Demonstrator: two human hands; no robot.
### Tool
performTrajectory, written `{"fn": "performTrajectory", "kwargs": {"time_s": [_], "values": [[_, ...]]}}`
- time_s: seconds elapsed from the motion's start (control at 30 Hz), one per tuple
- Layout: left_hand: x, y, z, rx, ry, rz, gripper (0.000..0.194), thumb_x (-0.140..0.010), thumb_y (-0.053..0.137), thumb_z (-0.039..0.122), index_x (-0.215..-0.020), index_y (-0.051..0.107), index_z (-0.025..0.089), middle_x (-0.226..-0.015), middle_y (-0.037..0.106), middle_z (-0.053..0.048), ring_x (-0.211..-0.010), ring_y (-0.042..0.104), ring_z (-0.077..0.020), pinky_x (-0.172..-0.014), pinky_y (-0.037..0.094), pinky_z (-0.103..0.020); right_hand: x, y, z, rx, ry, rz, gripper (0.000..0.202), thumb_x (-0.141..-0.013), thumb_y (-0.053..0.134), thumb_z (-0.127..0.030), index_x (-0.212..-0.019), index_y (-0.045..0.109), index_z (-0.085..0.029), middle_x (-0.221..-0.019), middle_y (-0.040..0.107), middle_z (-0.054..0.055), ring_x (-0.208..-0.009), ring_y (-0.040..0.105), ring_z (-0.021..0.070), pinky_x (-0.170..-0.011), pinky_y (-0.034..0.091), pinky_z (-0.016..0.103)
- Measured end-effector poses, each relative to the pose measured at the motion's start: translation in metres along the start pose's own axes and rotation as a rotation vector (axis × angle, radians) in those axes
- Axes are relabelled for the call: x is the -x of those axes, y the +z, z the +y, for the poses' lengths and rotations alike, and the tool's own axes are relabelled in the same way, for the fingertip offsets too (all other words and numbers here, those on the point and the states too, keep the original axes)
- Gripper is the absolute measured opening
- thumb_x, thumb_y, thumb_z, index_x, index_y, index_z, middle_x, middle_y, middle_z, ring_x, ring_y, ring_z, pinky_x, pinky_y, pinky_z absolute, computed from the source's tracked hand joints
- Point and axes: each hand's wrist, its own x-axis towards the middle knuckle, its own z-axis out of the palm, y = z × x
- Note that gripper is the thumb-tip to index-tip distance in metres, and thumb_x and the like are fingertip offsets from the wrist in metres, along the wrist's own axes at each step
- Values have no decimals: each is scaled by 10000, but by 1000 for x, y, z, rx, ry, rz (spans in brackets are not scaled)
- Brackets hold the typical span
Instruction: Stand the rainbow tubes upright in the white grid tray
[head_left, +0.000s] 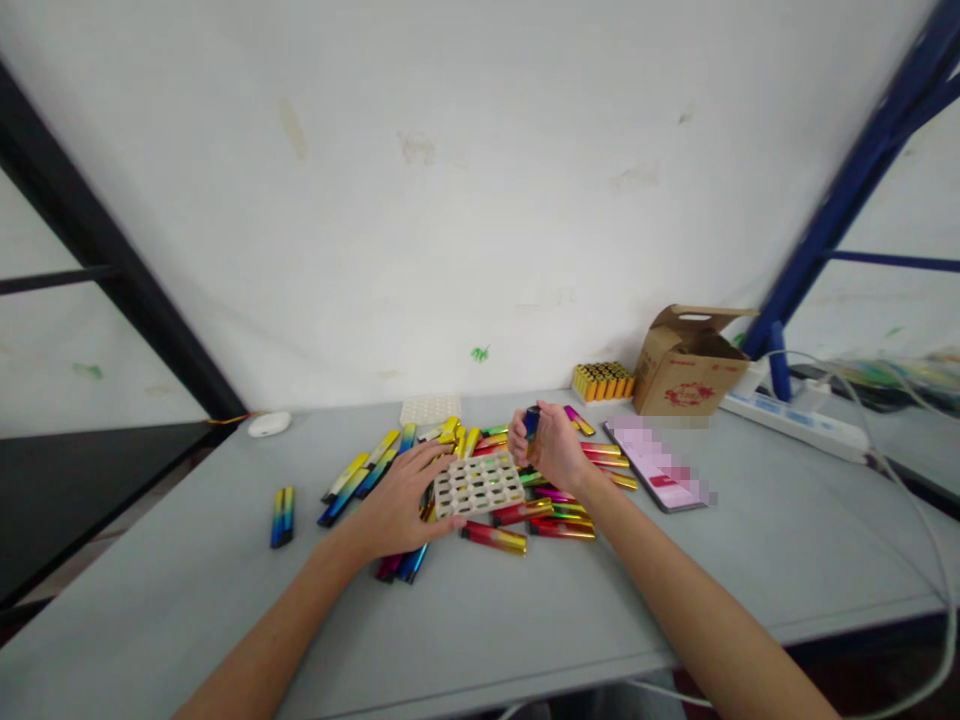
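Observation:
My left hand (pixel 405 500) grips the left edge of a white tray (pixel 480 484) with rows of holes, thumb at its front edge and fingers at the back. The tray sits over a pile of shiny coloured tubes. Just above the tray's right back corner, my right hand (pixel 551 445) is closed round a dark blue tube (pixel 532 422) whose top end shows. Red and gold tubes (pixel 495 538) lie in front and to the right of the tray. Yellow and blue tubes (pixel 352 488) lie beside my left hand.
Two blue-yellow tubes (pixel 283 516) lie apart at the left. Behind are a second white tray (pixel 431 409), a block of orange tubes (pixel 603 382) and an open cardboard box (pixel 686 375). A phone (pixel 656 465), power strip (pixel 802 425) and cables are at the right; a white case (pixel 269 425) is back left.

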Motion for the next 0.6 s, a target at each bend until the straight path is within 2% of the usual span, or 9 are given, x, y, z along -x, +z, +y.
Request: {"fn": "performTrajectory", "kwargs": {"time_s": [0.13, 0.33, 0.47, 0.6], "values": [[-3, -3, 3, 8, 40, 46, 690, -715, 688, 512, -1265, 541, 122, -1312, 546, -187, -1260, 457, -338, -1070, 362, -512, -1, 0, 0, 38, -42, 48, 421, -805, 419, -536, -665, 570, -169, -545, 457, -7, -453, 399, 112, -429, 278, 237], [-6, -7, 9, 10, 60, 87, 706, -728, 676, 529, -1282, 524, 119, -1298, 555, -189, -1234, 481, -335, -1061, 371, -512, -3, -2, -1, -36, -49, 151, 389, -820, 410, -474, -884, 631, -161, -786, 608, 48, -585, 501, 134, -483, 346, 241], [-4, -4, 10, 23, 53, 83, 692, -742, 660, 532, -1283, 527, 122, -1296, 554, -184, -1234, 479, -332, -1068, 367, -505, -4, -2, -2, -78, -18, 185, 290, -787, 436, -393, -860, 610, -172, -721, 604, 32, -577, 511, 140, -526, 376, 257], [-3, -1, 9, 40, 33, 54, 697, -748, 644, 543, -1290, 524, 123, -1314, 535, -193, -1252, 453, -340, -1072, 357, -519, -4, -3, -1, -86, 9, 181, 230, -775, 450, -386, -771, 566, -187, -599, 526, -11, -521, 471, 126, -508, 351, 243]]}}
